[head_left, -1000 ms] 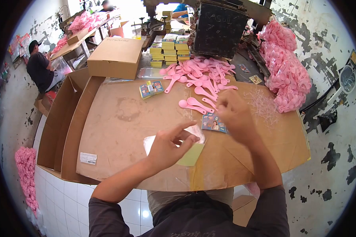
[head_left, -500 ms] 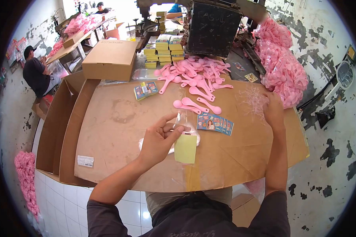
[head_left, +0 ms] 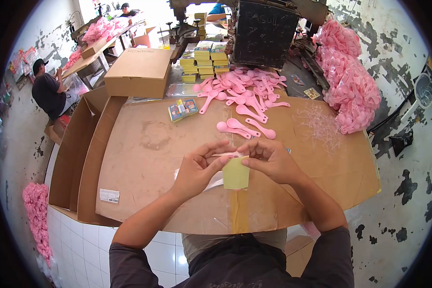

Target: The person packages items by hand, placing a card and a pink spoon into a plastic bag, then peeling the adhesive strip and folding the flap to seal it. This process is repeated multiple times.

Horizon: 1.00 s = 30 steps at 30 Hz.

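In front of me, my left hand (head_left: 194, 168) pinches the top of a small clear plastic bag with a pale yellow-green card (head_left: 236, 174) hanging below the fingers. My right hand (head_left: 276, 161) closes on the top of the same bag from the other side; whether a thin strand is between its fingers I cannot make out. Clear plastic bags (head_left: 217, 181) lie under my left hand. Beyond my hands rest several loose pink measuring spoons (head_left: 249, 111). Printed cards are mostly hidden behind my right hand.
A banded card bundle (head_left: 183, 110) lies near a closed cardboard box (head_left: 138, 69). Thin clear strands (head_left: 321, 127) are scattered at the right. Bagged pink spoons (head_left: 353, 81) heap up at the far right; stacked cards (head_left: 204, 54) stand behind. A co-worker (head_left: 50, 91) sits at left.
My right hand has come from the thin strands at the right to the top of the bag by my left hand. The card stays hanging from my left hand.
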Each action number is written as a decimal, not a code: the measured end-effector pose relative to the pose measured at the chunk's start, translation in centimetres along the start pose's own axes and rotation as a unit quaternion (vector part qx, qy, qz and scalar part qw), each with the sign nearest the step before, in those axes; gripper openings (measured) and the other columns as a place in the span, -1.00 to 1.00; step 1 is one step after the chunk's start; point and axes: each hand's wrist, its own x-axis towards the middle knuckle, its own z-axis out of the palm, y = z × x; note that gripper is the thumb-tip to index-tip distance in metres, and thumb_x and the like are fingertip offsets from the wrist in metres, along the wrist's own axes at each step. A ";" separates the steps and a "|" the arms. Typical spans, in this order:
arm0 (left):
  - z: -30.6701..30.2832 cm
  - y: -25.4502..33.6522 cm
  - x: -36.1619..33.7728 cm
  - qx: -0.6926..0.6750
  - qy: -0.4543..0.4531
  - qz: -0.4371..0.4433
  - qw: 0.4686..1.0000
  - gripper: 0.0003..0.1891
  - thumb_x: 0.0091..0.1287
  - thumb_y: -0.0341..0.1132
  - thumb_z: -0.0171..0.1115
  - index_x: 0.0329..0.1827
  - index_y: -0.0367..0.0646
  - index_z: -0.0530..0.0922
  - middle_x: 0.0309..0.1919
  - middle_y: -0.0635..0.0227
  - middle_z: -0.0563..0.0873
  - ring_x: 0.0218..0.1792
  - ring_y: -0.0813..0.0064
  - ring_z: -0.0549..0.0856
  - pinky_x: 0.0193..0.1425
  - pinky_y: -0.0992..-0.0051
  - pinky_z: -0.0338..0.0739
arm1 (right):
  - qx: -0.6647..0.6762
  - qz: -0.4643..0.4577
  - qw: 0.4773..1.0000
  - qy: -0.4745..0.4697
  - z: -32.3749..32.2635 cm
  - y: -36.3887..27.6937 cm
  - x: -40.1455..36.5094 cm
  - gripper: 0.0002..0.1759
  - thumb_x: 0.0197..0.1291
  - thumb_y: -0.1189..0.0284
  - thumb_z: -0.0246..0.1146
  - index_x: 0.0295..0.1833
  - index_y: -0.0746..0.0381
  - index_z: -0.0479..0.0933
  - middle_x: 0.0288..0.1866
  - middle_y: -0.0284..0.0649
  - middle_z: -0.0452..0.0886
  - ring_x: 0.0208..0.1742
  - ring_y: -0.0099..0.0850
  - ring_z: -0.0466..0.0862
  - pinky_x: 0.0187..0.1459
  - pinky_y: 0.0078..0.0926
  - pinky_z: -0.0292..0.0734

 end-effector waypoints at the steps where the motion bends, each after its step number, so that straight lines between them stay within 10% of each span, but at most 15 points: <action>1: 0.0 -0.1 0.1 -0.003 -0.007 -0.004 1.000 -0.59 0.58 -0.36 0.27 0.39 -0.39 0.52 0.05 0.10 0.82 0.07 0.47 0.79 0.16 0.47 0.72 | 0.004 -0.007 1.000 0.003 -0.1 0.1 -0.1 -0.70 0.46 0.50 0.34 0.23 0.35 0.58 -0.07 -0.30 0.70 -0.09 -0.60 0.71 -0.01 -0.58 0.64; 30: -1.3 -1.2 0.2 0.025 -0.038 -0.067 0.997 -0.71 0.59 -0.36 0.22 0.22 -0.36 0.69 0.09 0.15 0.81 0.03 0.43 0.80 0.16 0.34 0.76 | -0.079 -0.043 0.996 0.002 -2.5 0.8 -0.6 -0.83 0.41 0.55 0.35 0.04 0.30 0.76 -0.03 -0.29 0.71 -0.04 -0.57 0.65 -0.01 -0.57 0.57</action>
